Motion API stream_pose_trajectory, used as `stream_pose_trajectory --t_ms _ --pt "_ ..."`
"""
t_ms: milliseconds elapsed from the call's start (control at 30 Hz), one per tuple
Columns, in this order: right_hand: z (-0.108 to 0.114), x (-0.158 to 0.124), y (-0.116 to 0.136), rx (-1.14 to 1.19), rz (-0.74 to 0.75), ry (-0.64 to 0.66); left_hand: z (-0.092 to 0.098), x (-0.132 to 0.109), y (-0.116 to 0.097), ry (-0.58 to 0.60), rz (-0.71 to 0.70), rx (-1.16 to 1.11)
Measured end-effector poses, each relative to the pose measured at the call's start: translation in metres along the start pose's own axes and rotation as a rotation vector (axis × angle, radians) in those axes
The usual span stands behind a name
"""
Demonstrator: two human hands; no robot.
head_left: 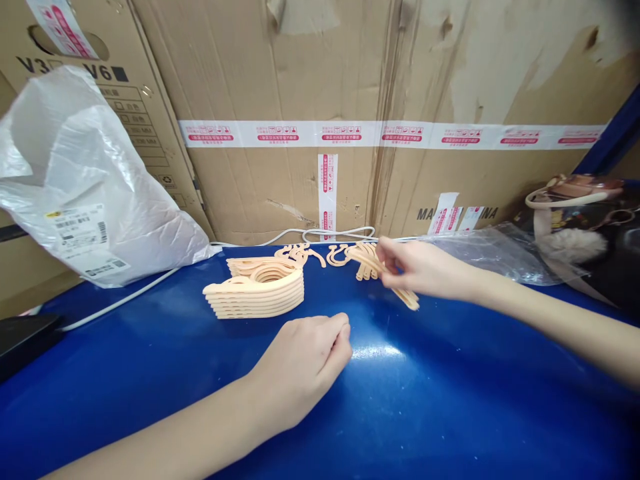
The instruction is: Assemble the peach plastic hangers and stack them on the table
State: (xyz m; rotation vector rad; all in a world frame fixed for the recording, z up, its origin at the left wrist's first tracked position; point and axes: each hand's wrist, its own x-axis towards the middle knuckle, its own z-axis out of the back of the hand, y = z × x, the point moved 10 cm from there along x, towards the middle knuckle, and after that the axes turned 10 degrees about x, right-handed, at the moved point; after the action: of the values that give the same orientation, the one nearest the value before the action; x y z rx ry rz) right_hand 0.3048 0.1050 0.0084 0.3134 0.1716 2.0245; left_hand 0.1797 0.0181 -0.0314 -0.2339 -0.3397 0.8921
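Note:
My left hand [306, 367] is closed in a loose fist over the blue table, thumb against the forefinger, and nothing shows in it. In front of it stands a neat stack of cream plastic hanger parts [255, 297], curved and nested. My right hand [417, 267] is closed, fingertips pinching a long cream plastic hanger arm [406, 297] that slants down to the right. Behind and beside those fingers lie more cream hanger arms [367, 267], partly hidden. Small cream hooks [337, 255] lie to their left, and another cluster of hooks [296, 253] is behind the stack.
Large cardboard boxes [300, 80] wall off the back. A white plastic parcel bag [100, 193] leans at left, near a dark device [27, 340]. A white cable [120, 303] runs along the rear. Clear plastic [495, 250] and a dark bag [600, 247] are at right.

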Motion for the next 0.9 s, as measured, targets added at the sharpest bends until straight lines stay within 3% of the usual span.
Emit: stream_pose_trajectory --t_ms 67,167,233,333,467,567,633,767,900 --pt "-0.012 -0.029 0.029 0.106 0.197 0.103 0.009 -0.001 -0.008 -0.079 -0.064 -0.053" --pt "-0.031 -0.060 0.054 0.163 0.323 0.219 0.020 -0.004 -0.019 -0.174 -0.122 -0.007" --pt "-0.038 -0.069 0.063 0.200 0.362 0.257 0.017 -0.004 -0.019 -0.156 -0.090 0.070" --pt "-0.038 -0.065 0.066 0.243 0.391 0.283 0.003 -0.002 -0.012 -0.035 -0.020 0.113" --pt "-0.024 -0.032 0.062 0.256 0.427 0.251 -0.005 0.000 -0.009 0.045 0.001 0.110" --pt "-0.011 0.014 0.046 0.056 0.341 0.086 -0.004 0.000 -0.008 0.052 0.007 0.088" --pt "-0.011 0.044 0.038 -0.004 0.296 0.047 -0.003 -0.001 -0.008 0.064 -0.006 0.066" --pt "-0.024 0.085 0.028 -0.046 0.252 0.083 0.000 -0.003 -0.006 0.078 -0.023 0.050" --pt "-0.037 0.102 0.021 0.021 0.235 0.152 0.001 -0.003 -0.003 0.095 0.003 0.023"
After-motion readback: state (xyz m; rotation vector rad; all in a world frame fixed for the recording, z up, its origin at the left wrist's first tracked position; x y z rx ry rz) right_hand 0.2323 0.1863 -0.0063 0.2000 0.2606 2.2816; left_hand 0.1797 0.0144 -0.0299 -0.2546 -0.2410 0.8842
